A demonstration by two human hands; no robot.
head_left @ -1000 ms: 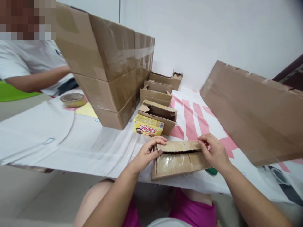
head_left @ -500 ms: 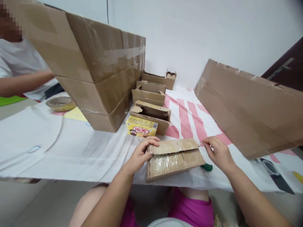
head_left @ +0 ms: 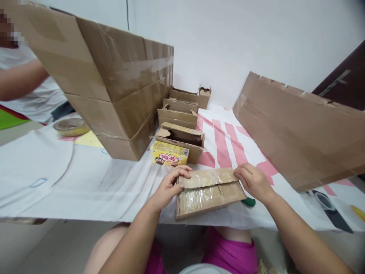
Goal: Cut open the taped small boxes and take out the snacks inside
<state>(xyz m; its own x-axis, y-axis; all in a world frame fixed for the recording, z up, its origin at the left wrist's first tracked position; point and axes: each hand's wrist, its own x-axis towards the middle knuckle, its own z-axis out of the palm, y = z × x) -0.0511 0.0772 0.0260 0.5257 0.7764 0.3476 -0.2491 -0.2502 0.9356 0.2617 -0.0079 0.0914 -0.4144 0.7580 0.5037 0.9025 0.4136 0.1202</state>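
Observation:
A flat brown cardboard box [head_left: 211, 198] with shiny clear tape lies near the table's front edge, its top flap folded over. My left hand [head_left: 172, 186] grips the box's left end, fingers on the flap and thumb at the side. At the flap's right corner, my right hand [head_left: 252, 180] pinches the cardboard edge. Partly under the box's right end sits a dark green object [head_left: 249, 202]. Just behind my left hand stands a yellow printed box [head_left: 169, 154], against an open cardboard box [head_left: 182, 137].
Stacked taped cartons [head_left: 114, 76] rise at the left, with a tape roll [head_left: 71, 126] beside them. More narrow open boxes [head_left: 178, 114] stand behind. A large cardboard panel [head_left: 299, 133] leans at right, near a black item [head_left: 332, 213]. Another person's arm [head_left: 24, 80] is at far left.
My right hand has moved left onto the flap's right corner, from just beside it. The other person's arm has shifted up and left.

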